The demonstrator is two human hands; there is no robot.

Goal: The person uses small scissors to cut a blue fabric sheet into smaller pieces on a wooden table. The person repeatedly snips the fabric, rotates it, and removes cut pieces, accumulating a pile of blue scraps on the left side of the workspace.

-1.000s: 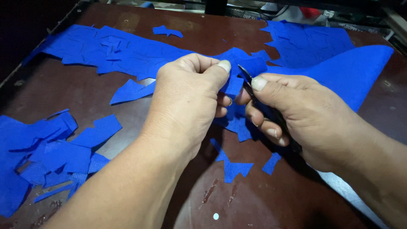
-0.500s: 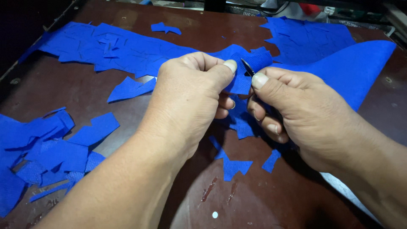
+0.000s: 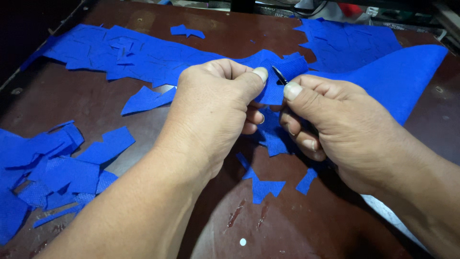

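My left hand (image 3: pixel 215 108) pinches a piece of blue fabric (image 3: pixel 280 81) between thumb and fingers, just above the dark brown table (image 3: pixel 201 43). My right hand (image 3: pixel 335 129) is closed around a small dark cutting tool whose pointed tip (image 3: pixel 279 75) pokes out beside the thumb, against the fabric's edge. The two hands touch at the middle of the view. Most of the tool is hidden in the right fist.
Blue fabric scraps lie piled at the left (image 3: pixel 52 168), a long cut strip runs across the back (image 3: pixel 129 55), a large blue sheet (image 3: pixel 383 72) spreads at the right. Small offcuts (image 3: pixel 263 184) rest under my hands. Clutter sits beyond the table's far edge.
Both hands have stayed together at the fabric with only a slight shift; the tool tip has moved a little along the fabric edge.
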